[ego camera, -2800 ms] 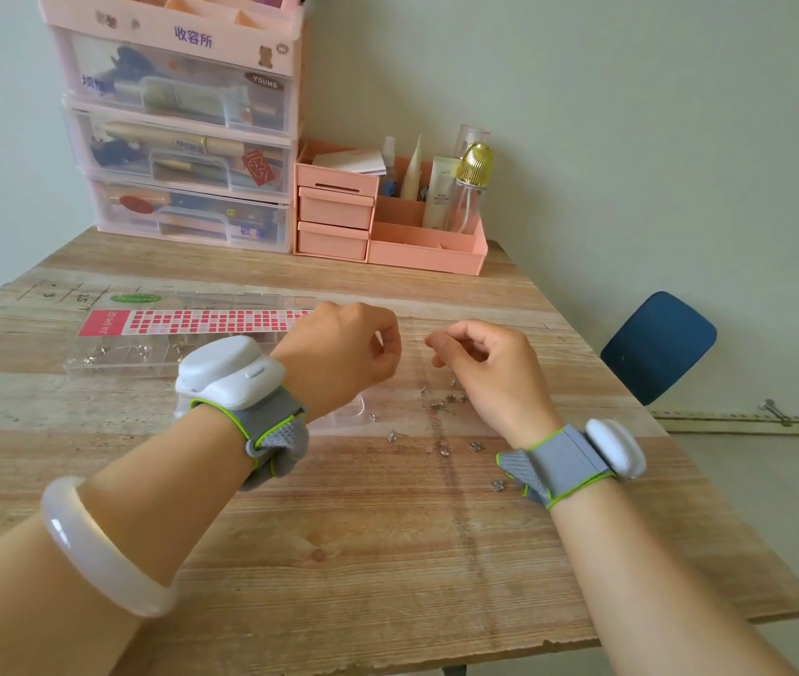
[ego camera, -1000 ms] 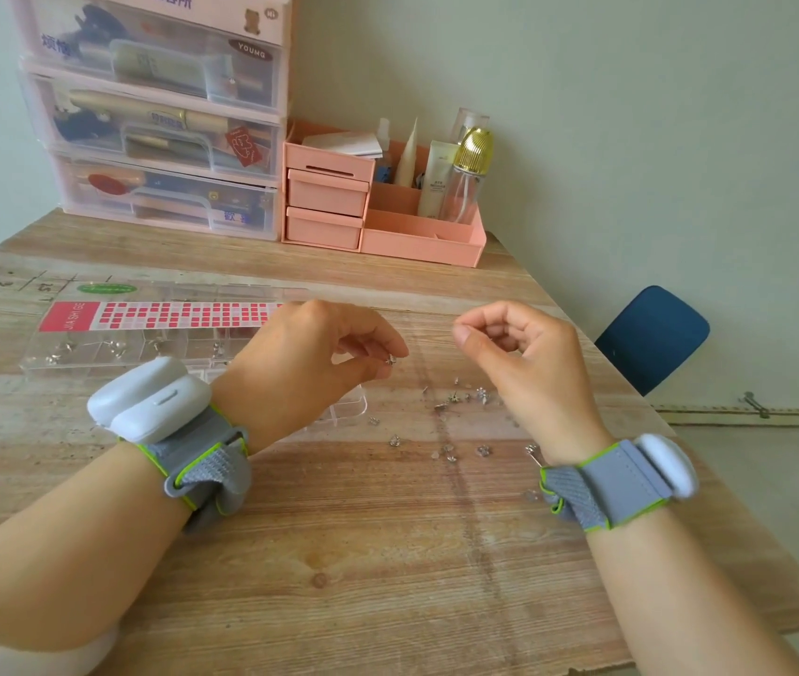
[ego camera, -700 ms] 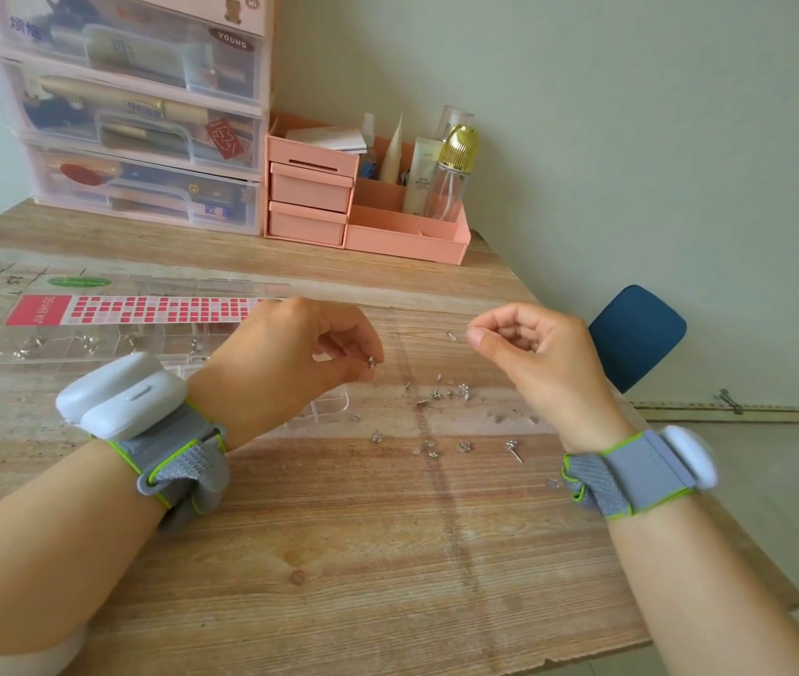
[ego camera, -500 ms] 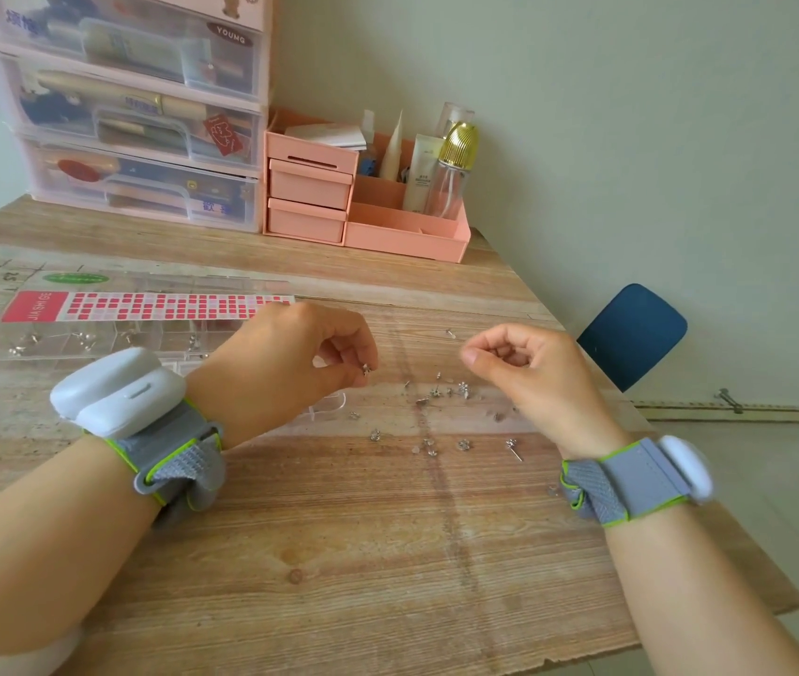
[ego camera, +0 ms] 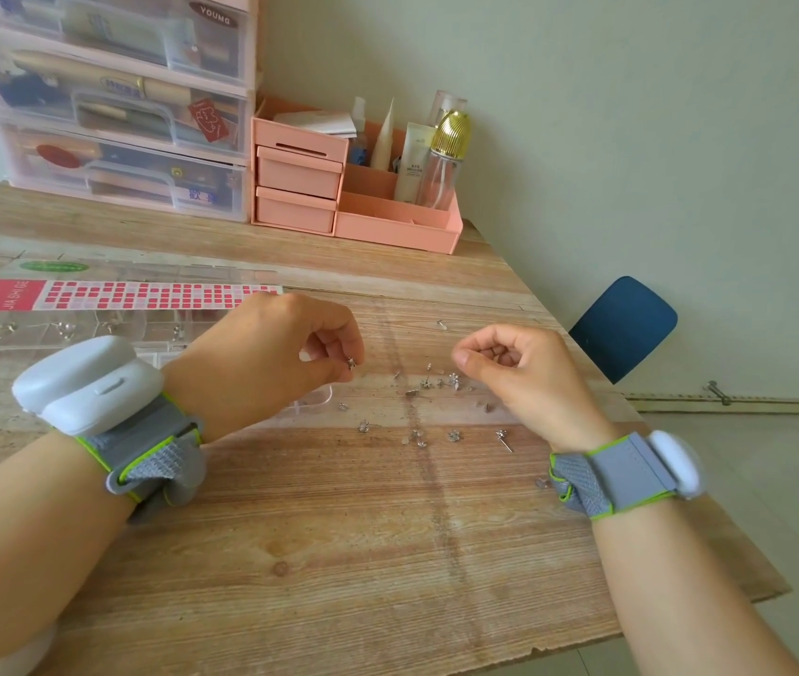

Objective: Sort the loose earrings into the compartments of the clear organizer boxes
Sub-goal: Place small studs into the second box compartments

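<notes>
— How do we hold our hands?

— Our left hand (ego camera: 265, 353) hovers above the desk (ego camera: 339, 553), fingers curled, thumb and forefinger pinching one small silver earring (ego camera: 351, 363). Our right hand (ego camera: 524, 373) is raised just opposite, fingers curled into the palm; we cannot tell whether it holds anything. Both wrists carry grey straps with white units.

— Where are the other pieces?

— The loose earrings (ego camera: 436, 407) lie scattered on the desk between and below our hands, a few near the right wrist. The clear organizer box (ego camera: 95, 334) lies flat to the left, partly behind our left forearm, with some earrings already in its compartments and a red-patterned label (ego camera: 129, 295) along its far side.

— And the room around us?

— The desk's right edge runs just past our right arm, with a blue chair (ego camera: 624, 326) beyond it. At the far edge stand the pink drawer unit (ego camera: 300, 183) and stacked clear drawers (ego camera: 109, 114) against the wall. Bare wood lies near us.
</notes>
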